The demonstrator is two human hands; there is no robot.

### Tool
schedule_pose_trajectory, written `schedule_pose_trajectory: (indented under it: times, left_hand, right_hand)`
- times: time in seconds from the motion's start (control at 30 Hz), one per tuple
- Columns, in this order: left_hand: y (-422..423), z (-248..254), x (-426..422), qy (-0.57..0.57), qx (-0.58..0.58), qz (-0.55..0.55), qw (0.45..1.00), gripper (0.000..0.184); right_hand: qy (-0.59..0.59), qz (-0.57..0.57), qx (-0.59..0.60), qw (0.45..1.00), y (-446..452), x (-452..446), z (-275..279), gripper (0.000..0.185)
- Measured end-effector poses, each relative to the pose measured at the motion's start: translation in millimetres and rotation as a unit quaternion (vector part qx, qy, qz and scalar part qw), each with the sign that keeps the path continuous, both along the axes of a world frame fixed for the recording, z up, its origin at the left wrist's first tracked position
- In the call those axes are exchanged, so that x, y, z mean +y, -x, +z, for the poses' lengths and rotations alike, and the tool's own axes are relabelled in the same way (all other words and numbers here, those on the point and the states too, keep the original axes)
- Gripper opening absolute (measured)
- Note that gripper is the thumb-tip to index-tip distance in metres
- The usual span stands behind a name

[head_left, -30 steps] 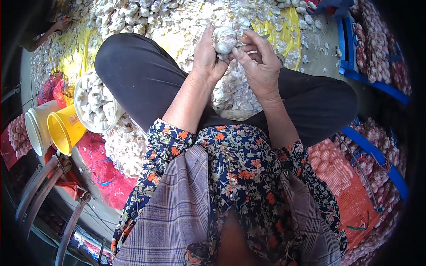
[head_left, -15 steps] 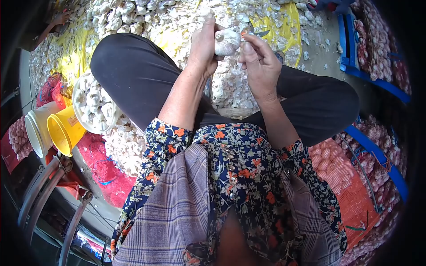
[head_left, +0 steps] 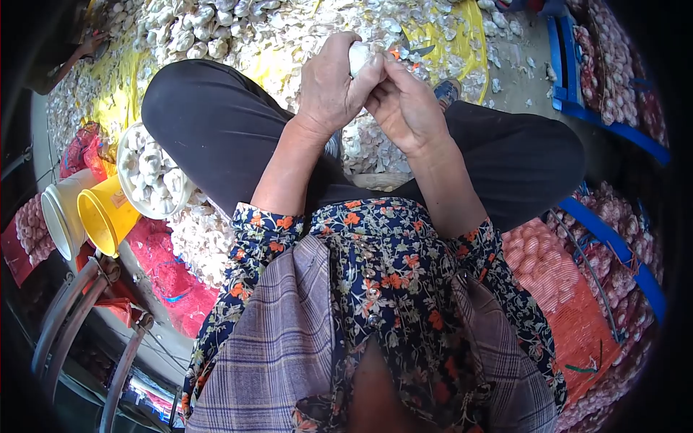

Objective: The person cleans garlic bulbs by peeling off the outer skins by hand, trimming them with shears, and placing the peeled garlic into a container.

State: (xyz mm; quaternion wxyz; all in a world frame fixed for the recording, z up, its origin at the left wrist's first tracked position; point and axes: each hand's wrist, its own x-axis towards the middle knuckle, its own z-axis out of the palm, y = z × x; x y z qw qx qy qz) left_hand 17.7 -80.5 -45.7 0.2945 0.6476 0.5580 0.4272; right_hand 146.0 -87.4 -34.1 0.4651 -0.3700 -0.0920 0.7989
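A white garlic bulb (head_left: 359,58) is in my left hand (head_left: 330,83), whose fingers wrap round it, with its thumb near the bulb's lower side. My right hand (head_left: 410,105) is closed, its fingertips pinched at the bulb's right side, touching or nearly touching my left thumb. Just beyond my right fingers shows a dark pointed blade (head_left: 421,51) with bits of orange by it; I cannot tell whether that hand holds it. Below and beyond the hands spreads a heap of garlic skins (head_left: 372,148).
On the left stand a white tub of garlic bulbs (head_left: 153,173), a yellow bucket (head_left: 101,216) and a white bucket (head_left: 61,216). More garlic (head_left: 195,29) is piled ahead. Red net sacks (head_left: 567,310) and blue bars (head_left: 606,234) line the right. Another person's hand (head_left: 90,47) is far left.
My right hand has moved left to the garlic bulb and its fingers have closed in there. My left hand has turned, and less of the bulb shows.
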Motion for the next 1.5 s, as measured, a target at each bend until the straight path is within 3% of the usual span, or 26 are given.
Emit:
schedule_pose_trajectory:
  times: [0.1, 0.2, 0.23, 0.27, 0.33, 0.4, 0.47, 0.5, 0.63, 0.73, 0.77, 0.8, 0.87, 0.9, 0.93, 1.0, 1.1, 1.17, 1.2, 1.27, 1.3, 1.33, 1.37, 1.4, 1.43, 1.5]
  left_hand:
    - [-2, -11, 3, -0.026, -0.085, 0.041, 0.995, 0.03]
    - [-5, -16, 8, 0.003, -0.202, 0.018, 0.979, 0.037]
    - [-4, -16, 8, 0.07, -0.29, -0.01, 0.954, 0.037]
    - [-5, -16, 8, 0.071, -0.289, -0.011, 0.955, 0.037]
    - [-7, -11, 11, 0.246, -0.561, -0.027, 0.79, 0.041]
    - [-7, -6, 5, 0.258, -0.558, -0.019, 0.788, 0.044]
    - [-7, -4, 0, 0.252, -0.506, -0.045, 0.824, 0.042]
    - [-9, -7, 0, 0.187, -0.391, -0.045, 0.9, 0.051]
    - [-14, 0, -9, 0.179, -0.403, -0.065, 0.895, 0.054]
    - [-11, -3, -9, 0.192, -0.356, -0.062, 0.913, 0.051]
    - [-21, -13, -6, 0.106, -0.359, -0.022, 0.927, 0.039]
    - [-22, -18, -5, 0.108, -0.359, -0.02, 0.927, 0.039]
    - [-21, -27, -3, 0.114, -0.402, 0.016, 0.908, 0.035]
    - [-21, -19, -5, 0.162, -0.473, 0.016, 0.866, 0.032]
    - [-19, -20, -3, 0.162, -0.472, 0.017, 0.866, 0.032]
    - [-16, -19, 3, 0.287, -0.561, 0.015, 0.777, 0.033]
    - [-10, -16, 7, 0.297, -0.574, 0.011, 0.763, 0.036]
    - [-4, -16, 5, 0.325, -0.603, -0.007, 0.728, 0.036]
    - [-8, -14, 4, 0.324, -0.605, -0.007, 0.727, 0.036]
    - [-14, -11, 2, 0.258, -0.618, 0.017, 0.743, 0.034]
    - [-14, -9, -2, 0.258, -0.618, 0.018, 0.742, 0.034]
    - [-14, -6, -5, 0.185, -0.459, 0.039, 0.868, 0.033]
    - [-14, -3, -7, 0.102, -0.277, 0.057, 0.954, 0.033]
    - [-14, -1, -8, 0.015, -0.083, 0.071, 0.994, 0.033]
    - [-13, -1, -6, 0.103, -0.241, 0.073, 0.962, 0.036]
    - [-14, -5, -2, 0.134, -0.283, 0.073, 0.947, 0.04]
  right_hand:
    - [0.029, 0.009, 0.007, 1.0, 2, -7, 1, 0.023]
    - [0.033, 0.004, 0.01, 0.999, 0, -10, 1, 0.024]
    - [-0.007, -0.002, -0.037, 0.999, -1, -10, 2, 0.025]
    - [-0.049, -0.009, -0.084, 0.995, -1, -10, 3, 0.026]
    - [-0.056, -0.024, -0.103, 0.993, -2, -10, -1, 0.027]
    - [-0.063, -0.035, -0.12, 0.99, -3, -9, -3, 0.029]
    - [-0.117, -0.034, -0.218, 0.968, -5, -8, -5, 0.031]
    - [-0.106, -0.042, -0.18, 0.977, -2, -8, 2, 0.027]
    - [-0.069, -0.009, -0.037, 0.997, -16, 3, 5, 0.02]
    - [-0.065, -0.002, -0.045, 0.997, -18, 6, 1, 0.023]
    - [-0.063, -0.003, -0.045, 0.997, -16, 2, 0, 0.023]
    - [-0.07, -0.013, -0.098, 0.993, -9, -3, 1, 0.025]
    - [-0.08, -0.017, -0.149, 0.985, -3, -4, 1, 0.027]
    - [-0.105, -0.002, -0.222, 0.969, -2, -5, -1, 0.028]
    - [-0.13, 0.013, -0.292, 0.947, -2, -6, -2, 0.029]
    - [-0.179, 0.011, -0.332, 0.926, -2, -8, 0, 0.03]
    - [-0.276, 0.01, -0.407, 0.871, -1, -6, -2, 0.033]
    - [-0.414, 0.022, -0.532, 0.738, -5, -4, -8, 0.039]
    - [-0.415, 0.023, -0.533, 0.737, -5, -4, -7, 0.039]
    - [-0.492, -0.013, -0.623, 0.608, 0, -2, -4, 0.044]
    - [-0.486, -0.038, -0.619, 0.616, 4, -1, -8, 0.041]
    - [-0.486, -0.037, -0.62, 0.615, 6, 1, -10, 0.041]
    - [-0.471, -0.048, -0.606, 0.64, 7, 4, -12, 0.037]
    - [-0.455, -0.059, -0.591, 0.664, 8, 6, -15, 0.034]
    - [-0.454, -0.058, -0.591, 0.664, 7, 9, -18, 0.034]
    - [-0.411, -0.063, -0.559, 0.718, 7, 17, -21, 0.03]
